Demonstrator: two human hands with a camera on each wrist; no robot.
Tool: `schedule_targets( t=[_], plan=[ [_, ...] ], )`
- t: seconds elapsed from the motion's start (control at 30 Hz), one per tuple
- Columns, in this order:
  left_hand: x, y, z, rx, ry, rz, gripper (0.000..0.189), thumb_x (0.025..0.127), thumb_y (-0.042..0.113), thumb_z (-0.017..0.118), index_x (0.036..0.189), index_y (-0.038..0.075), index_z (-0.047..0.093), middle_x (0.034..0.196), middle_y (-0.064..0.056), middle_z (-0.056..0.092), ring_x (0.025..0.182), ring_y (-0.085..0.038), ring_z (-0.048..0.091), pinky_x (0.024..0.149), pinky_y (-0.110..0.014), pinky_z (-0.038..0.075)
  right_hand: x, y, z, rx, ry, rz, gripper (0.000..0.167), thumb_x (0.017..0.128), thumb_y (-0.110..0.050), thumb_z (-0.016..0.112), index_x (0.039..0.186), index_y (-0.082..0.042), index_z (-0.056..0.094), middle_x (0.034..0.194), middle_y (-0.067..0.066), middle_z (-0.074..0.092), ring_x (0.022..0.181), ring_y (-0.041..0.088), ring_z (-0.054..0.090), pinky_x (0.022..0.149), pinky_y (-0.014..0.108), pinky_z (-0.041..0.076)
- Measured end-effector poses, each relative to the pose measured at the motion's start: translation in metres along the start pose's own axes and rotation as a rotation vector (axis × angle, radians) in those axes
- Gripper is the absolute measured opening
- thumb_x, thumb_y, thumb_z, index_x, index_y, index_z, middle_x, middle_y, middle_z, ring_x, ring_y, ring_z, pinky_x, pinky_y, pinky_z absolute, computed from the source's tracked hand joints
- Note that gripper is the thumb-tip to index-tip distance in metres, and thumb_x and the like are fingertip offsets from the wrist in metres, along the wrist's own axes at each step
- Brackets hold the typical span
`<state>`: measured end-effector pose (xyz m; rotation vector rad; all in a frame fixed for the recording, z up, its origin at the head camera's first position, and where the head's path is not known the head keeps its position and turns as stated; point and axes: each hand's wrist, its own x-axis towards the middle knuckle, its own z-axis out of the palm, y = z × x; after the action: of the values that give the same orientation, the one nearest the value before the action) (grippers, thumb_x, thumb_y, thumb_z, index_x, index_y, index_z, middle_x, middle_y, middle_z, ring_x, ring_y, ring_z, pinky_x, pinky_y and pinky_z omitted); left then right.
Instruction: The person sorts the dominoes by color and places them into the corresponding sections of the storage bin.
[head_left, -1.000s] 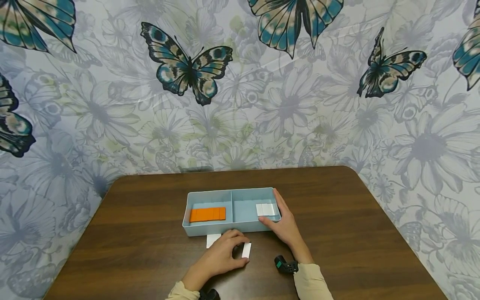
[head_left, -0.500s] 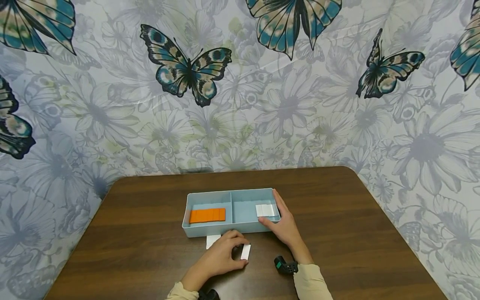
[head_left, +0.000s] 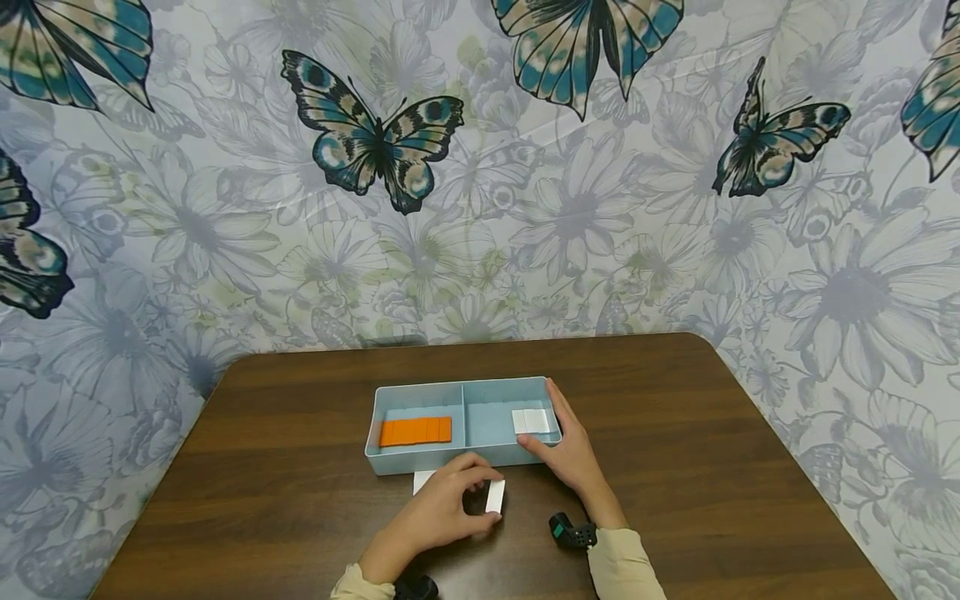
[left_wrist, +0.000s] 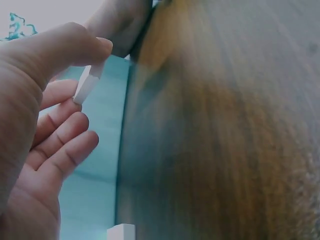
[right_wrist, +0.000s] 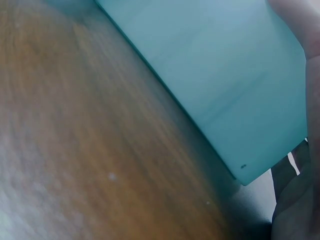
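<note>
My left hand (head_left: 438, 510) pinches a small white rectangular tile (head_left: 495, 497) between thumb and forefinger, just in front of a light blue two-compartment box (head_left: 405, 462). In the left wrist view, the pinched tile shows as a thin white slab by the thumb tip. With thumb at the front rim and fingers along the right end, my right hand (head_left: 573, 454) grips the box. Several orange tiles (head_left: 415, 430) lie in a row in the left compartment. White tiles (head_left: 531, 421) lie side by side at the right end of the other compartment.
Another white tile (head_left: 422, 481) lies on the brown wooden table (head_left: 300, 467), against the box's front and partly hidden by my left hand. Behind the table hangs a floral cloth (head_left: 480, 267) with butterflies.
My left hand has risen slightly with the pinched white tile, covering more of the tile on the table. My right hand and the box have stayed in place.
</note>
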<state>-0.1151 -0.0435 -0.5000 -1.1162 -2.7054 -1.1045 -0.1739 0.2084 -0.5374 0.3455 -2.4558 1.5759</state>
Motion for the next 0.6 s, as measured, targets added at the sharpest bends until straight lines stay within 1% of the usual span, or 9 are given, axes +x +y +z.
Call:
schedule_targets(
  t=[0.2, 0.33, 0.47, 0.6],
  plan=[
    [0.002, 0.005, -0.005, 0.045, 0.077, 0.084, 0.042, 0.081, 0.021, 0.088, 0.119, 0.011, 0.074, 0.116, 0.005, 0.063, 0.096, -0.014, 0.063, 0.088, -0.026, 0.056, 0.001, 0.001, 0.0, 0.004, -0.001, 0.004, 0.102, 0.085, -0.037, 0.085, 0.166, -0.019, 0.025, 0.171, 0.002, 0.024, 0.157, 0.032, 0.024, 0.121, 0.064, 0.024],
    [0.004, 0.006, -0.008, 0.054, 0.115, 0.121, 0.042, 0.081, 0.021, 0.089, 0.118, 0.009, 0.074, 0.114, 0.004, 0.064, 0.096, -0.017, 0.065, 0.088, -0.027, 0.056, 0.001, 0.002, 0.0, 0.002, -0.001, 0.001, 0.102, 0.085, -0.037, 0.085, 0.166, -0.02, 0.025, 0.171, 0.002, 0.024, 0.157, 0.031, 0.024, 0.122, 0.063, 0.025],
    [0.006, 0.008, -0.011, 0.066, 0.135, 0.131, 0.044, 0.08, 0.022, 0.089, 0.119, 0.009, 0.074, 0.115, 0.003, 0.064, 0.099, -0.017, 0.066, 0.089, -0.028, 0.057, 0.0, 0.002, 0.0, 0.002, -0.004, -0.003, 0.101, 0.085, -0.036, 0.085, 0.166, -0.02, 0.025, 0.171, 0.002, 0.023, 0.157, 0.031, 0.024, 0.121, 0.064, 0.025],
    [0.008, 0.01, -0.015, 0.061, 0.158, 0.116, 0.045, 0.081, 0.024, 0.09, 0.121, 0.01, 0.074, 0.117, 0.003, 0.064, 0.101, -0.016, 0.065, 0.089, -0.029, 0.057, 0.0, 0.001, 0.0, 0.007, -0.008, -0.004, 0.101, 0.086, -0.036, 0.084, 0.166, -0.02, 0.024, 0.172, 0.001, 0.022, 0.157, 0.033, 0.023, 0.12, 0.066, 0.025]
  ],
)
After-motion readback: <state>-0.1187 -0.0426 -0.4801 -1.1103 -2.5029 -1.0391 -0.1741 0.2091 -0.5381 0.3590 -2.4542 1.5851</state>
